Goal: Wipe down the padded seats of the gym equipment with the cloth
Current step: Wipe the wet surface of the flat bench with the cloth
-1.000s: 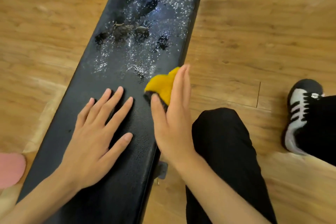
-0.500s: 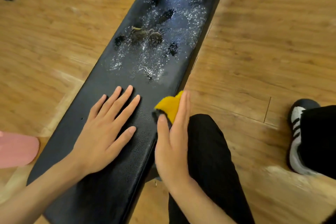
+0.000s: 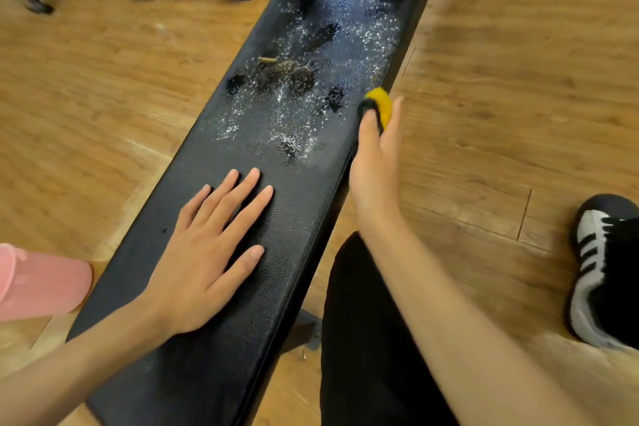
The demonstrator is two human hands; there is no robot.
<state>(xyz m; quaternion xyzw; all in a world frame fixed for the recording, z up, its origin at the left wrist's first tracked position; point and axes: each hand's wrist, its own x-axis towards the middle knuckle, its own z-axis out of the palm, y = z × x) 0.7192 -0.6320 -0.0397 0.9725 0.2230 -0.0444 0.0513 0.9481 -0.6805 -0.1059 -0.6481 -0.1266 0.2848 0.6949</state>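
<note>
Yellow cloth being held at the bench pad's right edge

The right hand point(image 3: 375, 166) is being kept wrapped around a yellow cloth point(image 3: 379, 104), which is being pressed against the right edge of the black padded seat point(image 3: 304, 218). The left hand point(image 3: 207, 252) is being laid flat and empty on the pad, fingers spread, nearer the camera. Wet droplets and scuffed patches point(image 3: 294, 79) are being shown further up the pad. A pink object point(image 3: 38, 280) is lying on the wooden floor point(image 3: 86, 97) at left, and a black-and-white sneaker point(image 3: 594, 270) at right.

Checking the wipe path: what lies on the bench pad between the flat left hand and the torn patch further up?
In the head view, between left hand and torn patch: bare pad, then wet droplets.
</note>
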